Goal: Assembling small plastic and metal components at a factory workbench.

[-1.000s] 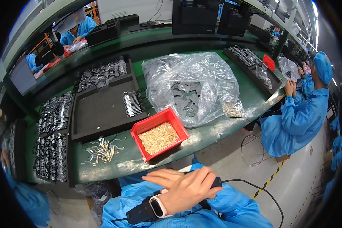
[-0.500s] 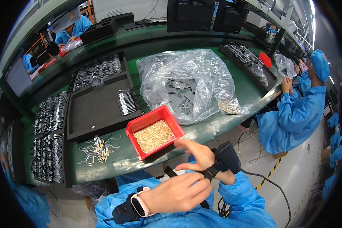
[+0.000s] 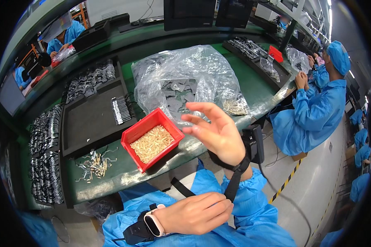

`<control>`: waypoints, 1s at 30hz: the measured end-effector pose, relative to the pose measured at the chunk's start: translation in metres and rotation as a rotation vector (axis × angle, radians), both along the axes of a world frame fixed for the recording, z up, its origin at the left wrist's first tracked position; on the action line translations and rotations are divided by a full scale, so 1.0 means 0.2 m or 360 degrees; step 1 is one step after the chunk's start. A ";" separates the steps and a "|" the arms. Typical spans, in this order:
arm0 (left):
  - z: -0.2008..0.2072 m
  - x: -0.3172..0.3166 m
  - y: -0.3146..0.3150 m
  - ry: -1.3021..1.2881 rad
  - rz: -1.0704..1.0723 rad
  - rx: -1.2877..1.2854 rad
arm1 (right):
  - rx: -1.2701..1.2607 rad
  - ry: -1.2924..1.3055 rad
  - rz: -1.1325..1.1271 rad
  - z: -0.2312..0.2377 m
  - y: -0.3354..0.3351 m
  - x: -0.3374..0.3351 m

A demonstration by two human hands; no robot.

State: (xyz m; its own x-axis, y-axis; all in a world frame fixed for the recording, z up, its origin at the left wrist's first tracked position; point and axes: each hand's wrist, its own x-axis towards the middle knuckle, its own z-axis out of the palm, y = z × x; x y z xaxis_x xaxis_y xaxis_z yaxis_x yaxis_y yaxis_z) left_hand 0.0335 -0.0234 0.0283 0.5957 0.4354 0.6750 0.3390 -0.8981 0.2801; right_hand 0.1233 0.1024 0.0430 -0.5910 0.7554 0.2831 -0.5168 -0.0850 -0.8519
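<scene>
My left hand (image 3: 196, 212), with a pale wristwatch (image 3: 153, 223) and a black strapped device on its wrist, lies across my lap. Its fingers are closed on the black strap (image 3: 233, 185), which runs down from my right wrist. My right hand (image 3: 218, 133) is raised beside the red bin, fingers spread and curved, holding nothing. A black box-shaped device (image 3: 253, 143) sits at that wrist, with a cable hanging from it. Small brass-coloured pieces (image 3: 152, 144) fill much of the red bin (image 3: 175, 145) at the bench's front edge.
Left of the bin are loose metal parts (image 3: 94, 164), a black foam tray (image 3: 84, 123) and stacked black-and-silver parts (image 3: 45, 173). A large clear bag (image 3: 152, 66) holds grey flat pieces behind the bin. At the right sits a co-worker in blue (image 3: 313, 111).
My right hand has risen and its fingers point more upward. The strap now stretches between its wrist and my left hand. The whole view has shifted, with the bench moving leftward.
</scene>
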 end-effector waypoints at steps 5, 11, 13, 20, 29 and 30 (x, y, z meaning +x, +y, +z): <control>0.00 -0.01 0.00 0.0015 -0.0017 -0.0012 | 0.0590 -0.0053 -0.0698 -0.01 0.07 -0.01; -0.01 0.01 0.00 -0.0027 -0.0135 -0.0101 | 0.0107 0.0160 -0.0379 0.11 0.10 0.06; 0.00 0.02 0.00 -0.0032 -0.0165 -0.0088 | -0.0371 0.0522 -0.0234 0.09 0.16 0.09; -0.03 0.03 -0.05 -0.0222 -0.0257 -0.0191 | -0.0730 0.1400 0.0170 0.12 0.23 0.19; 0.02 0.06 -0.08 0.0075 -0.0299 -0.0043 | 0.1533 -0.0431 -0.1633 0.00 0.17 0.05; 0.06 0.04 -0.08 0.0140 -0.0244 0.0080 | 0.1749 -0.0657 -0.1278 -0.02 0.14 0.03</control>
State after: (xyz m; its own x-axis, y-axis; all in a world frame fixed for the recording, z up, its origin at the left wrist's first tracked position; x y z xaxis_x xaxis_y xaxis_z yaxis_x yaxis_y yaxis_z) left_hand 0.0410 -0.0389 0.0400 0.7101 0.3020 0.6360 0.2186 -0.9533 0.2086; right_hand 0.1290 0.1306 0.0390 -0.2970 0.4318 0.8517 0.1905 0.9008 -0.3903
